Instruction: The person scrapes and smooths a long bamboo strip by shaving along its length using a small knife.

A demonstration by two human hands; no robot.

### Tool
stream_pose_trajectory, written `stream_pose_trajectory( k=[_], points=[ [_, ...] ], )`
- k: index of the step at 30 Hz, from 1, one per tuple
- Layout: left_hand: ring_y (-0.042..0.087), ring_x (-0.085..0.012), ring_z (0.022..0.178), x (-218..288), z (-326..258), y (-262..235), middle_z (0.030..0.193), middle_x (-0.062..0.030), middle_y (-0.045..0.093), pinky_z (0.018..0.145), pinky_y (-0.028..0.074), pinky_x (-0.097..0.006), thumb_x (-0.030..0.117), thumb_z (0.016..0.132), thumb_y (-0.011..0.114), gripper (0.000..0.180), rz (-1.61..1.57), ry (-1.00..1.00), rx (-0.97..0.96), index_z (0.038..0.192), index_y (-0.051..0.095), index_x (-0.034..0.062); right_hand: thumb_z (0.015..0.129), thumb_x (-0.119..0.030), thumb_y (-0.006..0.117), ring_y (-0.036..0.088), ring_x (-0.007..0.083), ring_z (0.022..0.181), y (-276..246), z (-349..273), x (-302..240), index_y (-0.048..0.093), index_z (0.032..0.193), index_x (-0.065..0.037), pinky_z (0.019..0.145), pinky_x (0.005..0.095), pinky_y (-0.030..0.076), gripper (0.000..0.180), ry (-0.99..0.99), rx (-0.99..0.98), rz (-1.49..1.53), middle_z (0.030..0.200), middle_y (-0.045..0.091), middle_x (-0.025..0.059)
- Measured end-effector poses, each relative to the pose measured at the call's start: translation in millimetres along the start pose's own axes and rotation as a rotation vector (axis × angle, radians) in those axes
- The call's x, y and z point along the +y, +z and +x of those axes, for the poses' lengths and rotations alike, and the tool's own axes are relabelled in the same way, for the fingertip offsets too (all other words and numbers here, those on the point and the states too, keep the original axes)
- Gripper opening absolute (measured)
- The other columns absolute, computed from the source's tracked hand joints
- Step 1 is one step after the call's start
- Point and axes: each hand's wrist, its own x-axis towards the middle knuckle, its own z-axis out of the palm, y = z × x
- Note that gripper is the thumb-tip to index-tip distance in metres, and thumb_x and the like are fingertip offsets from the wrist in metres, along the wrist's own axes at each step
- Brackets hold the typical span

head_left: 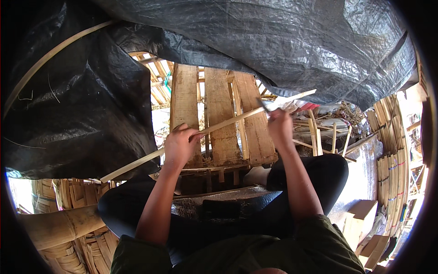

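Observation:
A long pale bamboo strip (230, 121) slants across in front of me, its left end low and its right end higher. My left hand (179, 142) is closed around it left of the middle. Farther right, my right hand (280, 123) is closed on a knife (262, 105), whose narrow dark blade meets or crosses the strip; contact is hard to tell. The knife's handle is hidden in my fingers. Beneath the strip lie broad wooden planks (221, 141), running away from me between my bent legs.
Black plastic sheeting (296, 41) hangs low over the far side, with another dark sheet (86, 114) at left. Thin bamboo sticks (315, 132) stand at right. A thick bamboo pole (64, 227) lies at lower left. Cardboard pieces (365, 223) rest at lower right near bundled slats (391, 178).

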Motion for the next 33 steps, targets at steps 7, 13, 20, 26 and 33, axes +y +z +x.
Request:
stream_pose_trajectory(
  k=[7,13,20,26,33],
  points=[
    [0.065,-0.0282,0.069,-1,0,0,0.077,-0.0073,0.063,0.062,0.049,-0.039,0.027,0.082,0.081,0.018,0.001,-0.015,-0.019,0.089,0.079,0.0112,0.091,-0.01,0.063,0.071,0.039,0.073,-7,3,-12,0.074,0.089,-0.002,0.066,0.0467,0.055,0.014,-0.002,0.036,-0.091,0.078,0.07,0.0252],
    [0.065,-0.0282,0.069,-4,-1,-2,0.077,-0.0077,0.063,0.063,0.05,-0.039,0.024,0.082,0.081,0.016,0.013,-0.021,0.0,0.088,0.078,0.0098,0.089,-0.008,0.062,0.071,0.0384,0.068,6,-23,-35,0.073,0.09,-0.001,0.062,0.0434,0.056,0.013,-0.119,-0.221,0.182,0.075,0.069,0.0248],
    [0.065,-0.0314,0.072,1,0,3,0.076,-0.0089,0.062,0.063,0.051,-0.042,0.027,0.082,0.081,0.017,-0.027,0.011,0.029,0.085,0.077,0.011,0.092,-0.008,0.064,0.069,0.0305,0.063,8,-41,-49,0.068,0.089,0.001,0.059,0.0406,0.051,0.01,-0.12,-0.252,0.239,0.069,0.066,0.0223],
    [0.067,-0.029,0.071,-4,-1,4,0.077,-0.0093,0.064,0.063,0.051,-0.039,0.023,0.082,0.081,0.017,-0.026,-0.007,0.019,0.087,0.077,0.0079,0.096,-0.008,0.058,0.067,0.04,0.062,8,-24,-47,0.065,0.093,0.002,0.058,0.044,0.051,0.013,-0.022,-0.15,0.032,0.07,0.065,0.024],
    [0.066,-0.0326,0.073,0,1,2,0.077,-0.0095,0.063,0.063,0.052,-0.042,0.028,0.082,0.08,0.019,-0.002,-0.019,0.003,0.084,0.076,0.009,0.095,-0.007,0.061,0.066,0.0394,0.058,18,-52,-72,0.065,0.092,0.001,0.051,0.0442,0.048,0.01,-0.092,-0.238,0.125,0.068,0.065,0.0233]
  ],
)
